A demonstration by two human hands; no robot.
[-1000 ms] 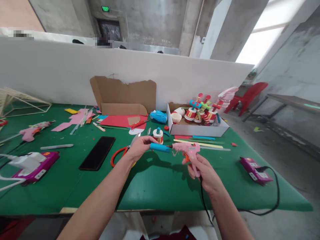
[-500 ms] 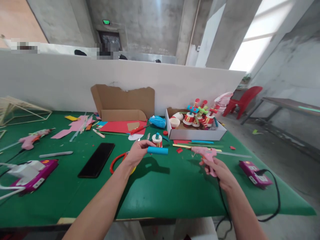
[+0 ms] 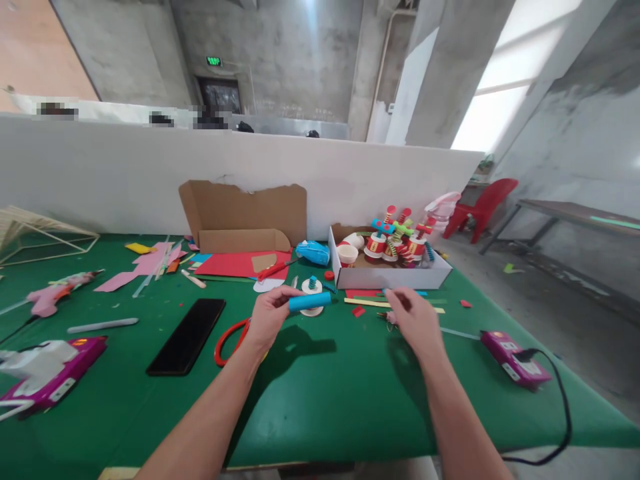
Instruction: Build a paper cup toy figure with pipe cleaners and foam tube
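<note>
My left hand (image 3: 270, 317) pinches one end of a blue paper tube (image 3: 311, 302), which points right, slightly raised, over the table. Behind it stands a white paper cup (image 3: 312, 288) with a blue folded-paper spring on top. My right hand (image 3: 413, 315) is above the table with its fingers loosely curved and nothing visible in them. A pink glue gun (image 3: 389, 318) lies beneath that hand, mostly hidden by it; its glue stick shows to the right. Blue, green and yellow paper strips (image 3: 367, 303) lie just beyond. Red-handled scissors (image 3: 227, 340) sit partly behind my left wrist.
A white box (image 3: 395, 278) holds finished cup figures. Left are a black phone (image 3: 187, 337), a purple power strip (image 3: 60, 373) and another pink glue gun (image 3: 53, 293). A second purple power strip (image 3: 515, 360) with a black cord sits right. Red paper (image 3: 230, 265) lies before folded cardboard (image 3: 245, 213).
My right hand has let go of the pink glue gun, which now lies on the table, and has moved up and slightly left. My left hand still holds the blue tube, now tilted slightly upward.
</note>
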